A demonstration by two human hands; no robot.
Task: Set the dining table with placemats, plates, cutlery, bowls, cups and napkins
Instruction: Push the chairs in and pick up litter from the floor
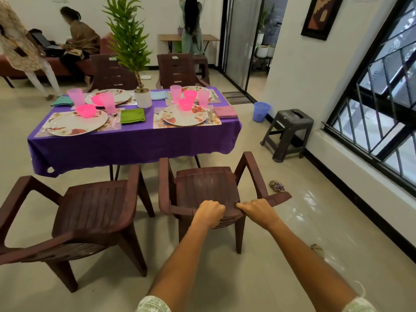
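- Head view: both hands clamp the top edge of a brown plastic chair [207,188] that faces the dining surface [135,140]; the left hand [209,212] has its fingers curled over the backrest, and the right hand [258,209] grips the same edge just beside it, thumb pointing toward the left hand.
- A second brown chair [94,206] stands just left of the held one, also facing the surface, which is covered with a purple cloth.
- Four places are laid. The near-left floral plate [76,122] sits on a placemat [112,126] and carries a pink bowl [86,110]; a green napkin [132,115] lies just to its right.
- The near-right plate [183,118] carries another pink bowl [185,104], with cutlery [210,115] at its right and a pink napkin [225,111] beyond that.
- On the far side are two more plates with pink bowls, pale pink cups [75,94] beside them, a teal napkin [62,101] at the far left and a light blue napkin [158,95] near the middle.
- A potted plant [143,95] in a white pot stands at the surface's centre.
- Two more chairs stand at the far side.
- To the right, on the floor, are a dark stool [289,131] and a blue bucket [261,111].
- Other people are in the background.
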